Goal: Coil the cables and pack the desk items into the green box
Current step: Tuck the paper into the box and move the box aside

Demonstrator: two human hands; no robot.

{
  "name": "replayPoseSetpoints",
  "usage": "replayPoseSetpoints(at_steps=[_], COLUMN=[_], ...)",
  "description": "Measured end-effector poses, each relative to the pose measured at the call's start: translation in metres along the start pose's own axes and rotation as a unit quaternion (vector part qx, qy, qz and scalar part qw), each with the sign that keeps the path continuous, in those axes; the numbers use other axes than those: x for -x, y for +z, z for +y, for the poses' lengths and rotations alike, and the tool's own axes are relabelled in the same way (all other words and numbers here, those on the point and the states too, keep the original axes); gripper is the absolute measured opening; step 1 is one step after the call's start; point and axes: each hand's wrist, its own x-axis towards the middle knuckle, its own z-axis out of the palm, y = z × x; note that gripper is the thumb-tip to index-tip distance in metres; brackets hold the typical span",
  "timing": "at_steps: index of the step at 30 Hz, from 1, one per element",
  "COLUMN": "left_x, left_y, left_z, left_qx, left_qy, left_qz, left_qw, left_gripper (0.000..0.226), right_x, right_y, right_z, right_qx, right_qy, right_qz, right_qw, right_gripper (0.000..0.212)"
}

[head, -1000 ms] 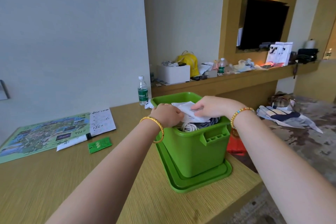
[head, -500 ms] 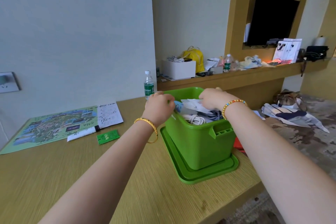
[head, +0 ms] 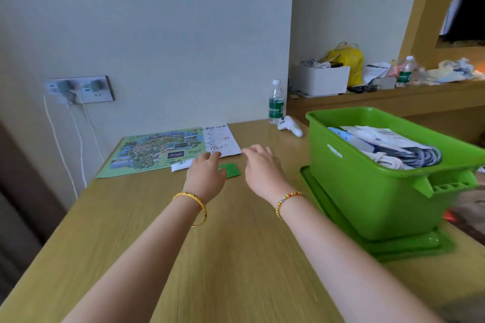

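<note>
Both hands have left the green box point(head: 367, 191) and reached far left; fingers point(head: 210, 158) loosely spread, holding nothing; left hand point(head: 206, 177) hovers over the green card point(head: 231, 170) and white tube point(head: 182, 165), right hand point(head: 262, 168) beside; the box sits right on its lid point(head: 393, 246), cables point(head: 409, 158) inside; a hasty grab could crumple the map point(head: 157, 151).

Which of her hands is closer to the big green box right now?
The right hand. It hovers over the desk just left of the green box; the left hand is farther left, over the small green card.
</note>
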Motion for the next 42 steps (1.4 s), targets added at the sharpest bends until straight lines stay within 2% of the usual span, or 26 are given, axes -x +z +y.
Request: replayPoseSetpoints(at_steps=[7, 11, 15, 18, 21, 25, 27, 32, 37, 39, 42], left_x=[-0.010, -0.027, -0.053, -0.071, -0.079, -0.072, -0.067, -0.048, -0.026, -0.016, -0.006], left_y=[0.024, 0.038, 0.047, 0.051, 0.053, 0.053, 0.049, 0.048, 0.043, 0.038, 0.026], left_z=[-0.088, -0.115, -0.126, -0.134, -0.136, -0.127, -0.117, -0.098, -0.093, -0.086, -0.065], left_qx=[-0.015, -0.034, -0.056, -0.090, -0.098, -0.095, -0.112, -0.203, -0.132, -0.083, 0.053], left_qy=[-0.126, -0.151, -0.137, -0.129, -0.118, -0.089, -0.090, -0.062, -0.080, -0.080, -0.099], left_qz=[-0.039, -0.020, -0.023, -0.055, -0.074, -0.015, -0.015, -0.051, -0.053, -0.027, 0.030], left_qw=[0.991, 0.988, 0.989, 0.986, 0.985, 0.991, 0.989, 0.976, 0.987, 0.993, 0.993], left_gripper=[0.056, 0.064, 0.066, 0.064, 0.060, 0.042, 0.034, 0.039, 0.041, 0.039, 0.033], right_x=[-0.008, -0.030, -0.048, -0.055, -0.058, -0.052, -0.048, -0.035, -0.016, -0.005, 0.007], right_y=[0.087, 0.110, 0.123, 0.129, 0.129, 0.125, 0.121, 0.105, 0.081, 0.072, 0.052], right_z=[-0.009, -0.012, -0.010, -0.009, -0.009, -0.013, -0.015, -0.014, -0.021, -0.021, -0.015], right_qx=[-0.085, -0.052, 0.012, 0.038, 0.030, 0.063, 0.086, 0.115, 0.226, 0.204, 0.088], right_qy=[0.068, 0.078, 0.069, 0.079, 0.089, 0.087, 0.079, 0.089, 0.027, 0.020, 0.053], right_qz=[-0.100, -0.112, -0.163, -0.176, -0.159, -0.118, -0.108, -0.192, -0.186, -0.162, -0.091], right_qw=[0.989, 0.989, 0.984, 0.981, 0.983, 0.987, 0.987, 0.971, 0.956, 0.965, 0.991], right_gripper=[0.050, 0.057, 0.069, 0.075, 0.067, 0.049, 0.046, 0.058, 0.033, 0.029, 0.024])
